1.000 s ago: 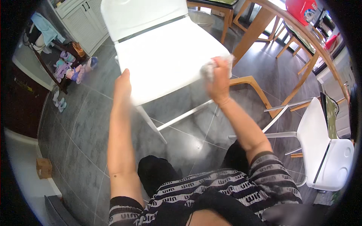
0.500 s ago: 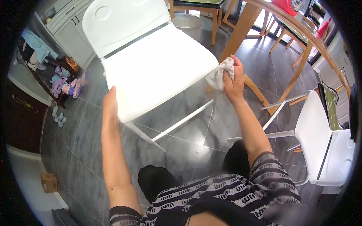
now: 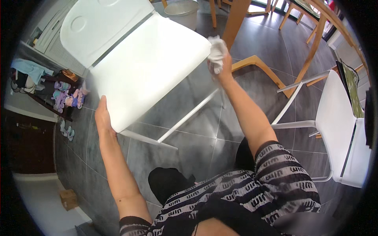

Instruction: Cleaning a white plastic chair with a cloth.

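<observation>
A white chair (image 3: 149, 67) with a smooth seat, a separate backrest and thin white legs stands in front of me, turned at an angle. My left hand (image 3: 104, 118) grips the seat's near left corner, thumb on top and the other fingers hidden beneath the edge. At the seat's right front corner, my right hand (image 3: 225, 70) is closed around a crumpled whitish cloth (image 3: 217, 55), which lies against the rim there. That hand is slightly blurred.
To the right is a second white chair (image 3: 336, 112), close to a wooden table's leg (image 3: 267, 72). A bin (image 3: 182, 13) stands behind the first chair. At far left are a shoe rack (image 3: 65, 96), slippers (image 3: 67, 130) and a cardboard box (image 3: 69, 199).
My right hand has carried the cloth up and left, onto the seat's corner. My left hand keeps its grip. The whole view has turned a little, shifting the chair left in the picture.
</observation>
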Demonstrator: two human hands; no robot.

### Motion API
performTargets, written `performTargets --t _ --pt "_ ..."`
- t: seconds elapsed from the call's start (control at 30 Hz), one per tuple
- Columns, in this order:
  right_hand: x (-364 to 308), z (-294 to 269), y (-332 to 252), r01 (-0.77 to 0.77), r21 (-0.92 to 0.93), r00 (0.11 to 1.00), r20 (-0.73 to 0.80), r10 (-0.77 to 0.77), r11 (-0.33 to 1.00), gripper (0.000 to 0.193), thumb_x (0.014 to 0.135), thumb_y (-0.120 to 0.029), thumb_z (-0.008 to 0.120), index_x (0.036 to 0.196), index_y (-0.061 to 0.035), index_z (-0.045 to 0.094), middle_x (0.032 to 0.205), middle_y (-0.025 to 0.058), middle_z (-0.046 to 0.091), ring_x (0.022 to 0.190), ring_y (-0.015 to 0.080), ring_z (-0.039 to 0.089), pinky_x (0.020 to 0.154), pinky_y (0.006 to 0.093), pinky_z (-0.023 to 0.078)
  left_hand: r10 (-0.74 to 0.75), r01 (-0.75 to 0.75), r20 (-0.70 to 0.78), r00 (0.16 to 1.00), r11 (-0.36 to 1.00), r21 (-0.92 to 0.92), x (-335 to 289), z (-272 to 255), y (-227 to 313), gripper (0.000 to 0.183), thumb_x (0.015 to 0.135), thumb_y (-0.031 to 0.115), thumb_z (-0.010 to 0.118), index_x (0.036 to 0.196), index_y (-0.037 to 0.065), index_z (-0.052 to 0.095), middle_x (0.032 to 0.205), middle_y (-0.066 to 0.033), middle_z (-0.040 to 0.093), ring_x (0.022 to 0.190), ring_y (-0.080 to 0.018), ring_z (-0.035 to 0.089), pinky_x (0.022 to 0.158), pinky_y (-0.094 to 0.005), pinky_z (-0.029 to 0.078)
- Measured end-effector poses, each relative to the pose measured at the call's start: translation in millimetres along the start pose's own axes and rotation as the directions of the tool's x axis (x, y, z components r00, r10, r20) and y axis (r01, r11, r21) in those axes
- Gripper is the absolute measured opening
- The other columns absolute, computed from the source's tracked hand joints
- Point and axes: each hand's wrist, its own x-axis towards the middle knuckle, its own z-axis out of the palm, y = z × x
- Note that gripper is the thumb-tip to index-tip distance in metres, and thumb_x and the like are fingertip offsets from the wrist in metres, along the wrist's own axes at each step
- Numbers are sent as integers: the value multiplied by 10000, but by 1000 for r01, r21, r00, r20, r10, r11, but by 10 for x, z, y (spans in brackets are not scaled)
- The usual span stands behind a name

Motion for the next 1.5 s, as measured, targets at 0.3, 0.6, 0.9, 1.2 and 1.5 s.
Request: performTargets --t 0.3,0.6,0.9,1.2,1.5 --pt "-1146 -206 658 -761 1 648 21 761 649 374 836 -322 480 1068 -30 509 969 122 567 889 237 543 729 328 419 59 -59 -31 998 998 7 39 -58 -52 415 892 274 438 1066 -95 513 1001 -144 583 876 -214 580 737 -296 460" --pt "-384 -157 -614 -368 189 929 22 370 911 139 762 -56 565 890 -4 543 915 136 529 813 263 512 695 356 415 61 -61 33 998 998 -9 101 -58 -82 428 894 274 444 1106 -95 490 1055 -133 568 935 -198 564 781 -283 445" --pt "-1583 47 27 250 -658 932 361 7 710 197 686 -156 573 827 -30 518 861 154 499 890 328 472 894 490 316 46 -40 52 998 993 -109 23 112 -13 430 900 260 425 1117 -109 466 1080 -160 556 949 -222 561 810 -301 437" --pt "-2234 742 -1103 21 53 682 729 -53 998 129 748 -120 564 852 -57 523 816 138 556 810 288 563 843 427 419 55 -49 61 997 995 -88 0 73 -91 413 902 273 420 1049 -105 500 961 -163 582 825 -221 590 711 -326 481" --pt "-1004 478 -1750 272 154 853 419 -312 950 350 636 11 618 965 -40 512 846 131 538 715 277 545 595 310 460 1 23 80 997 951 -308 -67 97 -73 421 900 281 424 1081 -93 491 984 -159 578 861 -226 579 743 -326 473"
